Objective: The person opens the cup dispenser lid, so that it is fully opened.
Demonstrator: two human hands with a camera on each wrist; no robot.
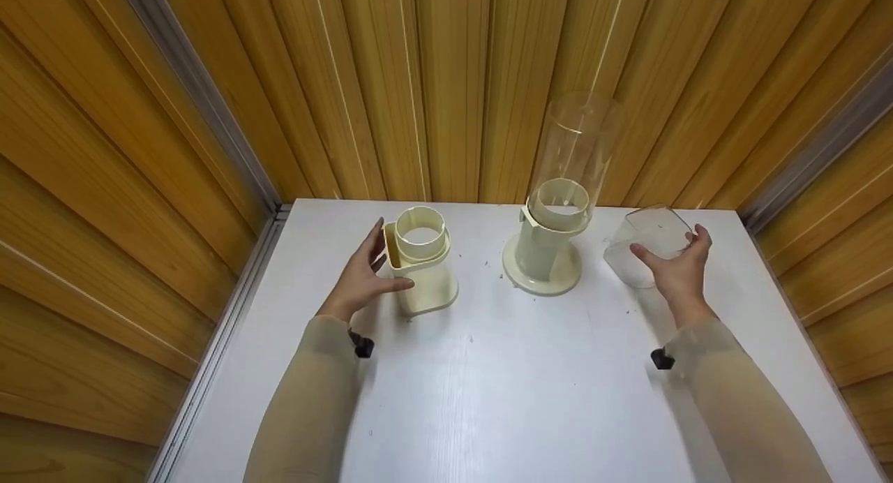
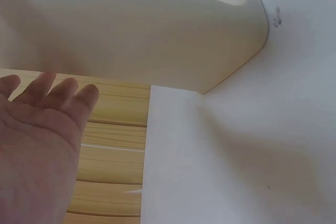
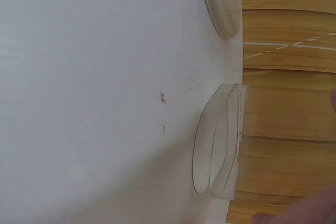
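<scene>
A cream plastic holder [image 1: 431,287], with a round collar on top and a slot along its left side, stands upright on the white table. My left hand [image 1: 359,280] spans its left side, thumb in front and fingers loosely spread; in the left wrist view the fingers [image 2: 63,93] lie straight beside its wall, firm contact unclear. At the right, a clear angular container [image 1: 645,249] sits on the table. Around its upper part my right hand [image 1: 680,273] is spread, thumb to the left and fingertips at the right rim; whether they press on it cannot be told.
Between the hands stands a cream round-based stand [image 1: 541,259] with a tall clear tube [image 1: 575,137] rising from its collar. Yellow wood-look panels [image 1: 453,85] enclose the white table [image 1: 474,399] at the back and sides. Small dark marks dot the tabletop.
</scene>
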